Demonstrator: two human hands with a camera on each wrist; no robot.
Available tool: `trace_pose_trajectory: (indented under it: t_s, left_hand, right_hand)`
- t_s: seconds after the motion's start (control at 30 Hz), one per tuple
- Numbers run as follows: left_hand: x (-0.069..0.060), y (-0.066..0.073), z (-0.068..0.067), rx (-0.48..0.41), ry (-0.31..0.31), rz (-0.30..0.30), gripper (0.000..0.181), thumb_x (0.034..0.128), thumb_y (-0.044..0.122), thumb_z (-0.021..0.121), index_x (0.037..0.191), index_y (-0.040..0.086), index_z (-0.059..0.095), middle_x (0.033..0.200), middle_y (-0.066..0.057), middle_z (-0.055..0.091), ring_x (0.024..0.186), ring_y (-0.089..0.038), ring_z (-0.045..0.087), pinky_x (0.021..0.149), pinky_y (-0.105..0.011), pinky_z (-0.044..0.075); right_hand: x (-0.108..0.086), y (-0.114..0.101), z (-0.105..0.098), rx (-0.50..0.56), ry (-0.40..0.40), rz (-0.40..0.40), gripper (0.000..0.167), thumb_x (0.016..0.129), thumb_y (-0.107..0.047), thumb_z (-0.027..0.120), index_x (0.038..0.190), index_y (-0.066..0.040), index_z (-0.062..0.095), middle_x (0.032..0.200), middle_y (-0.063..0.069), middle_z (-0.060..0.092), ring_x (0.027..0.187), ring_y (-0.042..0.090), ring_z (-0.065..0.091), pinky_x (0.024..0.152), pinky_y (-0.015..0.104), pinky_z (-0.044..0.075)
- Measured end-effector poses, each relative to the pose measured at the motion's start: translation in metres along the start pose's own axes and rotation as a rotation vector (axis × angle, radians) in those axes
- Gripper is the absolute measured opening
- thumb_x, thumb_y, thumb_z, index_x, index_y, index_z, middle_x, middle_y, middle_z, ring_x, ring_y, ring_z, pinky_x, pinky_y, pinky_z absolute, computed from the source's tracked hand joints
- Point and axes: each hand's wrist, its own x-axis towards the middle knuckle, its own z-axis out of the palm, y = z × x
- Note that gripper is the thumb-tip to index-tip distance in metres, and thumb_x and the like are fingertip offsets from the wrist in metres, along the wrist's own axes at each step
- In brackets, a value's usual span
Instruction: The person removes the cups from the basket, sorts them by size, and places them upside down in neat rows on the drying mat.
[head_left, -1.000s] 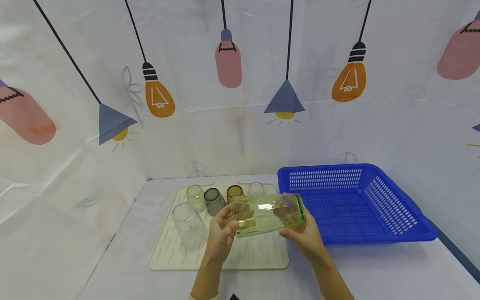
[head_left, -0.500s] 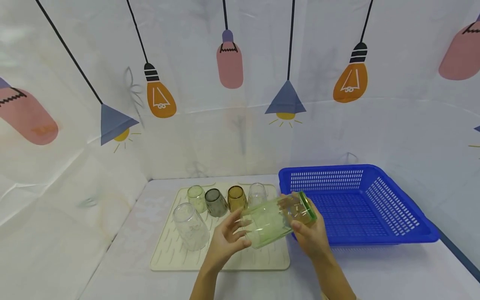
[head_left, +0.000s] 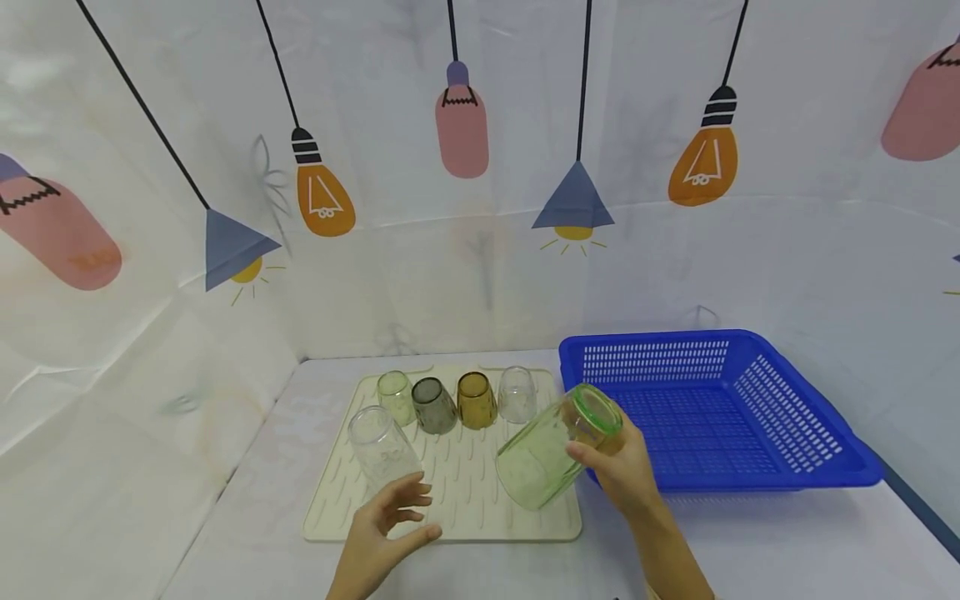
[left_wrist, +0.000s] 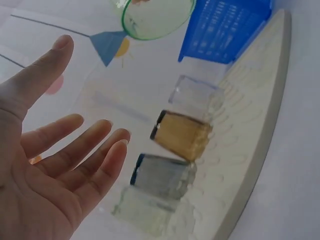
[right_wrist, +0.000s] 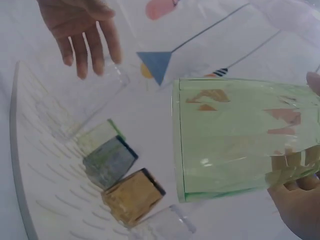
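My right hand (head_left: pixel 626 475) grips a large pale green glass tumbler (head_left: pixel 536 462) near its thick base. The tumbler is tilted above the mat, its base up to the right and its wide mouth down to the left. In the right wrist view the green tumbler (right_wrist: pixel 230 145) shows fingers through its wall. My left hand (head_left: pixel 386 533) holds nothing; its fingers are spread and loosely bent, as the left hand (left_wrist: pixel 65 165) also shows in the left wrist view. It is nearest to a large clear glass (head_left: pixel 381 446) on the drying mat (head_left: pixel 465 500), partly covering its lower end.
Along the mat's back stand small glasses: light green (head_left: pixel 396 398), grey (head_left: pixel 433 407), amber (head_left: pixel 476 402) and clear (head_left: pixel 517 396). A blue perforated basket (head_left: pixel 693 433) sits to the right, close to my right hand. A printed sheet (head_left: pixel 420 275) hangs behind the table.
My left hand has let go of the green tumbler and moved down to the left. The right hand keeps the tumbler, which has gone from nearly level to steeply tilted, mouth down.
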Motion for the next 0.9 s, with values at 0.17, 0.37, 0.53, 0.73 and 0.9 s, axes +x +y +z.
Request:
trace_pose_trajectory:
  t_s: [0.17, 0.37, 0.53, 0.73, 0.9]
  left_hand:
    - [-0.016, -0.008, -0.018, 0.113, 0.169, -0.099, 0.051, 0.0651, -0.005, 0.081, 0.113, 0.0, 0.062, 0.094, -0.004, 0.068, 0.081, -0.012, 0.066, 0.064, -0.026, 0.057]
    - [-0.028, -0.026, -0.041, 0.371, 0.323, -0.152, 0.047, 0.0667, 0.005, 0.083, 0.109, -0.005, 0.063, 0.094, -0.017, 0.068, 0.081, -0.002, 0.062, 0.061, -0.02, 0.056]
    - [-0.03, -0.047, -0.061, 0.614, 0.384, -0.163, 0.053, 0.0685, 0.012, 0.083, 0.112, -0.008, 0.061, 0.101, -0.022, 0.067, 0.09, -0.022, 0.065, 0.068, -0.032, 0.058]
    - [-0.029, -0.076, -0.082, 0.757, 0.279, -0.176, 0.069, 0.072, 0.014, 0.08, 0.122, -0.02, 0.046, 0.117, -0.041, 0.051, 0.104, -0.057, 0.052, 0.085, -0.061, 0.047]
    - [-0.021, -0.078, -0.091, 0.752, 0.109, -0.361, 0.079, 0.0785, 0.02, 0.075, 0.128, -0.025, 0.034, 0.128, -0.046, 0.037, 0.119, -0.058, 0.038, 0.098, -0.061, 0.036]
  right_hand:
    - [-0.001, 0.003, 0.003, -0.064, 0.033, 0.068, 0.061, 0.073, 0.019, 0.062, 0.125, -0.012, 0.053, 0.114, -0.002, 0.066, 0.106, 0.012, 0.062, 0.091, 0.022, 0.05]
    - [-0.001, 0.006, 0.006, -0.151, 0.051, 0.108, 0.061, 0.071, 0.017, 0.066, 0.127, -0.002, 0.05, 0.109, -0.003, 0.067, 0.101, 0.01, 0.063, 0.081, 0.024, 0.055]
    - [0.0, 0.009, 0.008, -0.192, 0.054, 0.133, 0.063, 0.07, 0.016, 0.068, 0.128, 0.009, 0.045, 0.109, -0.003, 0.065, 0.101, 0.01, 0.062, 0.082, 0.024, 0.055]
    - [0.001, 0.015, 0.01, -0.25, 0.022, 0.116, 0.066, 0.068, 0.013, 0.072, 0.128, 0.014, 0.043, 0.113, -0.003, 0.062, 0.102, 0.01, 0.06, 0.086, 0.024, 0.053]
    - [0.005, 0.022, 0.013, -0.296, -0.034, 0.051, 0.064, 0.067, 0.011, 0.074, 0.124, 0.013, 0.046, 0.114, 0.001, 0.062, 0.105, 0.011, 0.059, 0.091, 0.022, 0.05]
